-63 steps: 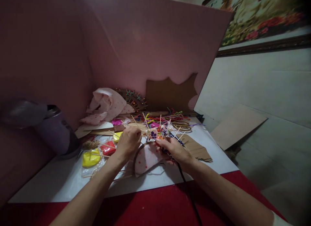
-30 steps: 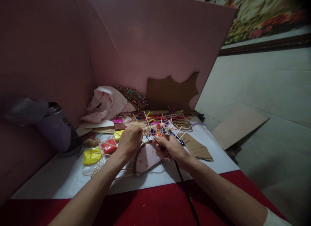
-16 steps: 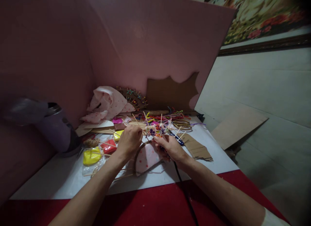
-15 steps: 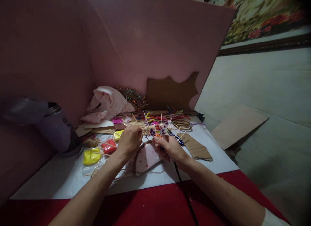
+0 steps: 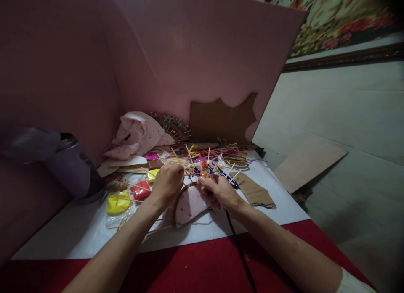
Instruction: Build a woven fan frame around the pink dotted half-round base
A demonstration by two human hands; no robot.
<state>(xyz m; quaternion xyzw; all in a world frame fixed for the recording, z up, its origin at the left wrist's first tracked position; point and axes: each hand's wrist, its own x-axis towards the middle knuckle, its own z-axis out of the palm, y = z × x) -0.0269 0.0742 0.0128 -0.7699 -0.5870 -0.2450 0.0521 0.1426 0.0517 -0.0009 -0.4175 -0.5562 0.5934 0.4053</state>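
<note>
A half-round craft piece with pink dotted fabric (image 5: pixel 190 204) is between my hands, with a decorated band (image 5: pixel 203 169) of colourful beads on top and several thin wooden sticks fanning outward. My right hand (image 5: pixel 221 192) is closed on the right side of the craft piece, its thumb on the beaded band. My left hand (image 5: pixel 169 177) is in a fist at the left side, beside the sticks; its fingertips face away, and what they hold is hidden.
Yellow (image 5: pixel 118 203) and red (image 5: pixel 140 190) clay packets lie at left near a purple tumbler (image 5: pixel 74 169). Behind are pink dotted cloth (image 5: pixel 139 131), colourful pipe cleaners (image 5: pixel 221 149) and brown cardboard (image 5: pixel 224 120). Blue-handled scissors (image 5: pixel 229 179) and corrugated cardboard (image 5: pixel 255 191) lie right.
</note>
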